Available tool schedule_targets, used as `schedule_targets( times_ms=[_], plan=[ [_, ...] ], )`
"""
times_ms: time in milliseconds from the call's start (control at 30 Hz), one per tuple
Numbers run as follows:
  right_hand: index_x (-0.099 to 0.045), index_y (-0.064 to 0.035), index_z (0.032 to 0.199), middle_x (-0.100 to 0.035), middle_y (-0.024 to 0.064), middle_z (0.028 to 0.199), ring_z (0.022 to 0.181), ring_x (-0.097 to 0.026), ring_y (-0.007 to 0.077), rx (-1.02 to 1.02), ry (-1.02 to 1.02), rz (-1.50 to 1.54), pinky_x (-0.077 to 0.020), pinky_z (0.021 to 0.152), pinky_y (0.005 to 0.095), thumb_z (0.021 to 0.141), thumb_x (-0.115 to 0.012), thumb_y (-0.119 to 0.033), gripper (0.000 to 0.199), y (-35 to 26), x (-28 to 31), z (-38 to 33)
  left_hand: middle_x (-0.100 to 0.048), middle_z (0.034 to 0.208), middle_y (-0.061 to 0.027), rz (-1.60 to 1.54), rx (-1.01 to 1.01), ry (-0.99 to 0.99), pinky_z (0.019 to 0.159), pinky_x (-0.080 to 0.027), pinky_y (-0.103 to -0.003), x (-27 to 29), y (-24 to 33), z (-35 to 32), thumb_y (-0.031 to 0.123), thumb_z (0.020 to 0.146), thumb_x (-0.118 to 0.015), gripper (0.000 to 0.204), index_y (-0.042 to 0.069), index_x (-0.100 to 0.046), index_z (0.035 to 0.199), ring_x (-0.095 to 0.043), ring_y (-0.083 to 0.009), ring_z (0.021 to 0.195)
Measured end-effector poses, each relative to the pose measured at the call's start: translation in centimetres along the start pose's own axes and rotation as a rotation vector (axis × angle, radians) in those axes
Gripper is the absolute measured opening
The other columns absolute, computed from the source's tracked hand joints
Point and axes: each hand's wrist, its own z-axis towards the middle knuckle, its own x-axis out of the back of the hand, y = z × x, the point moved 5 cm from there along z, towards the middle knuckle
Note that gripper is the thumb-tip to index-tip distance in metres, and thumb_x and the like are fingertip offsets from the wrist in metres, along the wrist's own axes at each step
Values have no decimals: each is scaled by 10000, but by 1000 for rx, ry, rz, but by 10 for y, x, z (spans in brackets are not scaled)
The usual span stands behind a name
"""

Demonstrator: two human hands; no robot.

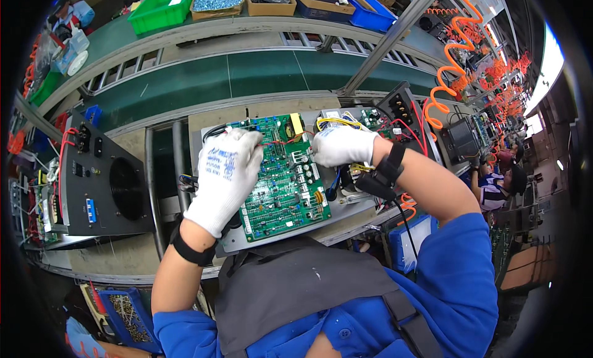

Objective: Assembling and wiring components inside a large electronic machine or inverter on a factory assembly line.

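Note:
A large green circuit board (281, 194) packed with components lies flat on a grey metal chassis plate (231, 242) in front of me. Over its upper left part, my left hand (230, 163), in a white knit glove, is closed with the fingertips at a thin red wire (302, 134). That wire crosses the upper board toward my right hand (340, 146), also gloved, whose fingers are pinched at its other end by the board's right edge. Both hands' fingertips are partly hidden. Yellow wires (338, 121) and a smaller board (372, 118) sit beyond my right hand.
A black-panelled unit with a round fan opening (126, 179) stands on the rollers at left. Behind runs a green conveyor belt (259, 74); a green bin (162, 11) and boxes of parts sit above it. Orange coiled hoses (457, 46) hang at right. Another person (497, 188) works at far right.

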Motion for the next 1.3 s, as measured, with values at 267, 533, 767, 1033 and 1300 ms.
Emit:
schedule_targets(
  times_ms=[267,533,767,1033,1300],
  plan=[
    [-688,-124,781,-656,79,842,788,-635,253,-464,-116,393,-485,668,366,815,-584,-239,159,22,-3,1,-660,905,-98,-67,-8,-5,796,-454,-383,-10,-12,-10,94,820,-624,110,48,-658,913,-622,-278,871],
    [-692,-82,658,-591,38,561,444,-504,157,-278,-25,590,-387,453,309,785,-568,-249,244,31,-10,11,-665,912,-103,-109,-46,-5,799,-458,-385,-16,-15,-3,91,816,-625,110,49,-661,912,-626,-281,876],
    [-570,-71,740,-527,66,602,546,-543,235,288,77,513,-420,523,340,813,-565,-152,109,40,-32,16,-671,918,-100,-128,-27,-5,809,-462,-383,-15,-19,-2,86,816,-625,116,45,-663,918,-628,-285,880],
    [-676,-41,654,-611,31,571,463,-548,141,-348,-5,764,-403,441,286,749,-649,-234,217,12,7,1,-667,1045,-136,-142,-33,18,899,-454,-389,-16,-20,1,44,824,-610,223,34,-648,1044,-624,-300,996],
    [-705,-8,762,-673,150,698,635,-672,251,-523,-13,516,-513,585,381,719,-644,-160,169,14,0,7,-651,1130,-145,-466,-69,131,1068,-366,-407,-3,12,20,-27,866,-536,297,11,-613,1151,-608,-281,1087]
  ],
)
